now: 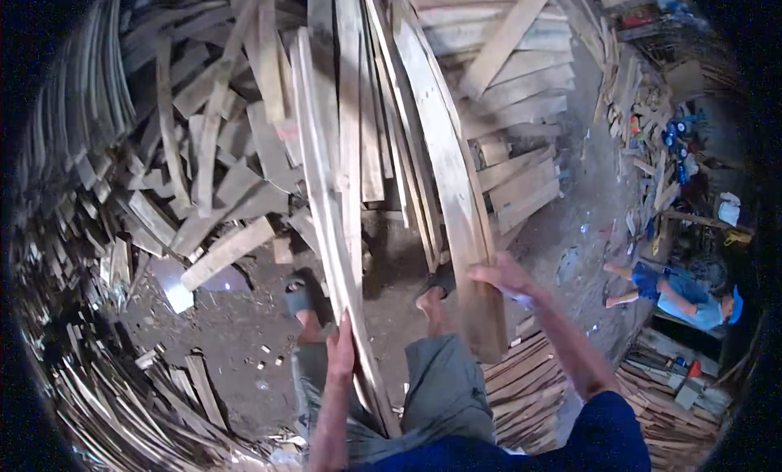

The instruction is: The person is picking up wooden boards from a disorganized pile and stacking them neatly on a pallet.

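Observation:
My left hand (340, 350) is closed on the left edge of a long narrow board (322, 179), whose near end comes down between my knees. My right hand (501, 276) grips the right edge of a wider plank (452, 171), with its fingers over the upper face near the close end. Both pieces slant away from me toward the far side. Between them, more long boards (350, 122) lie lengthwise. The far ends of the held pieces run among other timber, so what supports them cannot be made out.
Loose wood pieces (228, 179) are heaped at the far left. Thin strips (114, 407) lie at the near left, and stacked boards (521, 89) stand at the far right. More stacked strips (529, 390) are by my right knee. Another person (684, 297) is at the right.

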`<state>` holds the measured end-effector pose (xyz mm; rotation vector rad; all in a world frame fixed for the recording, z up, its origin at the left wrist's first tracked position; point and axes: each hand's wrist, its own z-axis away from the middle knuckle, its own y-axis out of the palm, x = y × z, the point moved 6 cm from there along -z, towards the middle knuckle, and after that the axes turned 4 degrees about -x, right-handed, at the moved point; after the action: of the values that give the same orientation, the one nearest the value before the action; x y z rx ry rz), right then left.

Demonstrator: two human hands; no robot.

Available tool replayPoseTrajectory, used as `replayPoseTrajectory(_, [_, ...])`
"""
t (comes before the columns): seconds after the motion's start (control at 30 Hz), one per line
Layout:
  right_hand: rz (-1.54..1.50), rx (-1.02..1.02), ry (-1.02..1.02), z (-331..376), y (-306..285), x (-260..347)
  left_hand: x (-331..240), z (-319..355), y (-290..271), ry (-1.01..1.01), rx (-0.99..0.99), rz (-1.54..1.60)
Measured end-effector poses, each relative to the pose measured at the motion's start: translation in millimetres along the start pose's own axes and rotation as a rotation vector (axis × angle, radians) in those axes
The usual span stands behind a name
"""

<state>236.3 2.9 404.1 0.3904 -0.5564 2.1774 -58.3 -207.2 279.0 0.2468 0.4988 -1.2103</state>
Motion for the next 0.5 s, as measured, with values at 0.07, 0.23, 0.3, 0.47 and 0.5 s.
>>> replayPoseTrajectory(0.07, [-0.093,0.021,0.001,39.8,21.1,19.2,-8.3,-16.6,-21.8,0.106,-0.009,0.134])
replayPoseTrajectory(0.23, [-0.574,0.055,-0.078,126.2,126.3,97.7,-87.9,-29.4,-47.8,-0.010,0.064,0.037])
replayPoseTrajectory(0.3, [-0.667,0.045,-0.036,137.0,158.1,93.2,-101.4,-37.1,-57.0,-0.084,0.152,0.012])
replayPoseTrajectory(0.47, [-1.057,0.231,-0.063,174.7,185.1,55.9,-157.0,-24.5,-67.6,-0.090,0.267,0.119])
replayPoseTrajectory(0.5, [-1.083,0.211,-0.069,178.3,184.5,40.5,-176.3,-7.4,-60.8,-0.093,0.307,0.158])
